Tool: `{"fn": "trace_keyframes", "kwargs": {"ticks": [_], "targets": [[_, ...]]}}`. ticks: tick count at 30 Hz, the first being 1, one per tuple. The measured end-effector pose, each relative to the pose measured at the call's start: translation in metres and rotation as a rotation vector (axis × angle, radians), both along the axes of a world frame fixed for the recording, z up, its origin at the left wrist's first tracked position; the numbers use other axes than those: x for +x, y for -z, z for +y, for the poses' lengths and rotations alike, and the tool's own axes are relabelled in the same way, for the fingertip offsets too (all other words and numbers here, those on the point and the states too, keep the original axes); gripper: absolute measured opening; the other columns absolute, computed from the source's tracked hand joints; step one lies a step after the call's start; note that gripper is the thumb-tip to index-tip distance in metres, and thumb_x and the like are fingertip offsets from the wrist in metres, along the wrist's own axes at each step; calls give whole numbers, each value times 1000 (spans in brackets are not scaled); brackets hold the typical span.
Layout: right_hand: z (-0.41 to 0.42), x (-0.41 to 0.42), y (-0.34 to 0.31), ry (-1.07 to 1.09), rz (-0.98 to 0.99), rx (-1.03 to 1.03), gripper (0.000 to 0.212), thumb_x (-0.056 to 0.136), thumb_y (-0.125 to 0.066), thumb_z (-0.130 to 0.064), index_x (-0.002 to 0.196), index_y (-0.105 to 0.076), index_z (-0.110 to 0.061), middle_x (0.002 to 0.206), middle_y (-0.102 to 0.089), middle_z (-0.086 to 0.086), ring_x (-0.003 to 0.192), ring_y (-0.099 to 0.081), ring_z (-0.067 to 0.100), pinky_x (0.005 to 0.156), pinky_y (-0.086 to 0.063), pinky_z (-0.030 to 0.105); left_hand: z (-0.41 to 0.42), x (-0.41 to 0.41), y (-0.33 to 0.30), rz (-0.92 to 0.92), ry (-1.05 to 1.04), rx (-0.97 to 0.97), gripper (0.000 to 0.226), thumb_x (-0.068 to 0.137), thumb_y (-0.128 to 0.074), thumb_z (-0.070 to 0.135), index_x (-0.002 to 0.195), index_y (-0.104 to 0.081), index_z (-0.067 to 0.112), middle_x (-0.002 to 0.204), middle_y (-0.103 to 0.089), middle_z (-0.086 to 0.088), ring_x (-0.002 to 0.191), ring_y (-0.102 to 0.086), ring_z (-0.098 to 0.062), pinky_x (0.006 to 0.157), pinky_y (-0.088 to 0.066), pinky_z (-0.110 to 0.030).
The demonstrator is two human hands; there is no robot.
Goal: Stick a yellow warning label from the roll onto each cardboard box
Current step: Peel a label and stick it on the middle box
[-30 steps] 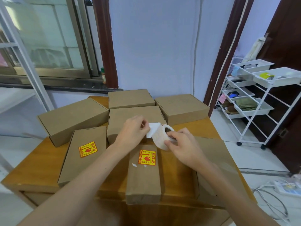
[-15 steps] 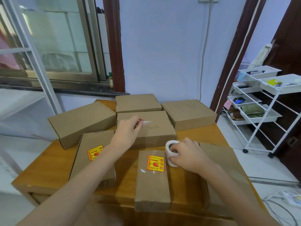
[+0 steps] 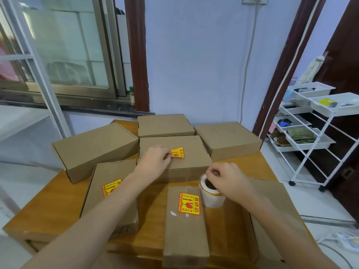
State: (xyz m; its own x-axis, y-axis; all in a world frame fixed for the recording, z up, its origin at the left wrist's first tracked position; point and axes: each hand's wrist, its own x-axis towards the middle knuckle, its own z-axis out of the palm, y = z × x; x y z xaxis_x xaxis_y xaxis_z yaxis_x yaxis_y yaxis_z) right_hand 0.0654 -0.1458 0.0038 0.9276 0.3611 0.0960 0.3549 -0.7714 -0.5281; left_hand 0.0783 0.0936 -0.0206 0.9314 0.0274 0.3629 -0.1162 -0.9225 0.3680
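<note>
My left hand point(image 3: 153, 162) pinches the yellow label point(image 3: 177, 152) on the middle box point(image 3: 186, 152); I should smooth it flat. My right hand point(image 3: 227, 178) grips the roll point(image 3: 210, 195).

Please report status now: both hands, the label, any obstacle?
Left hand pinching yellow label onto middle box. Right hand gripping label roll on the table. Nothing blocking.

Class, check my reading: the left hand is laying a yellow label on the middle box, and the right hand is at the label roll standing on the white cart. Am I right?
Not quite. The left hand does lay the yellow label on the middle box, and the right hand is at the label roll, but the head view shows the roll standing on the wooden table, not on the white cart.
</note>
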Motion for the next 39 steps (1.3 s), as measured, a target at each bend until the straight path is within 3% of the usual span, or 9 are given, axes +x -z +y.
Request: {"fn": "trace_keyframes", "kwargs": {"ticks": [6,9,13,19,22,29,33,36,39], "targets": [[5,10,4,-12,-33,53,26,93,-50,-25,79,-69,-13,70,-67,9,71,-64,28,63,-54,45,0,1,0,60,67,69,21,95,-51,28,104,-66,17,98,-61,2,96,-54,-14,79,-49,-28],[6,15,6,-3,-26,117,24,93,-53,-23,80,-70,-14,69,-66,9,72,-64,28,65,-54,45,-5,3,-2,104,155,114,36,97,-45,35,123,-63,18,121,-64,1,113,-54,-14,94,-49,-31],[3,17,9,-20,0,171,21,94,-56,-20,84,-71,-10,75,-69,13,77,-65,30,74,-55,45,-13,8,-2,246,218,181,52,101,-33,45,149,-37,22,157,-33,1,144,-28,-18,116,-21,-32],[1,16,6,-46,23,240,17,96,-56,-21,99,-71,-15,84,-71,-1,83,-66,12,74,-53,22,-12,8,0,364,219,316,71,95,-19,66,155,-9,29,163,-6,7,150,-5,-17,120,-8,-39],[1,14,10,-55,32,238,18,96,-56,-21,102,-71,-15,86,-71,-1,84,-66,11,76,-54,23,-11,10,1,358,234,377,79,93,-25,68,155,-4,25,164,-3,5,150,-4,-17,120,-8,-38],[-2,6,17,-81,-70,105,20,94,-54,-23,86,-72,-17,74,-66,-5,71,-61,11,65,-52,31,-14,5,3,256,193,450,79,93,-32,65,154,-19,16,162,-20,-4,148,-20,-20,118,-23,-35],[-7,2,20,-51,-64,-30,32,92,-54,-31,65,-60,-15,58,-56,-2,55,-50,15,51,-40,33,-16,-2,-3,186,109,472,71,90,-30,70,131,-54,17,137,-56,-3,123,-53,-22,92,-52,-40],[-6,1,18,-31,-44,-97,44,90,-51,-37,56,-49,-8,54,-43,1,52,-38,15,51,-30,33,-15,-10,-2,156,110,389,69,93,-20,66,123,-60,18,130,-61,-1,116,-58,-19,90,-54,-38],[0,0,14,-24,-27,-158,50,92,-49,-45,53,-47,-15,52,-40,1,50,-38,16,50,-30,31,-16,-22,-2,122,77,342,62,100,-21,56,132,-56,16,139,-56,-2,124,-54,-18,97,-50,-37]]}}
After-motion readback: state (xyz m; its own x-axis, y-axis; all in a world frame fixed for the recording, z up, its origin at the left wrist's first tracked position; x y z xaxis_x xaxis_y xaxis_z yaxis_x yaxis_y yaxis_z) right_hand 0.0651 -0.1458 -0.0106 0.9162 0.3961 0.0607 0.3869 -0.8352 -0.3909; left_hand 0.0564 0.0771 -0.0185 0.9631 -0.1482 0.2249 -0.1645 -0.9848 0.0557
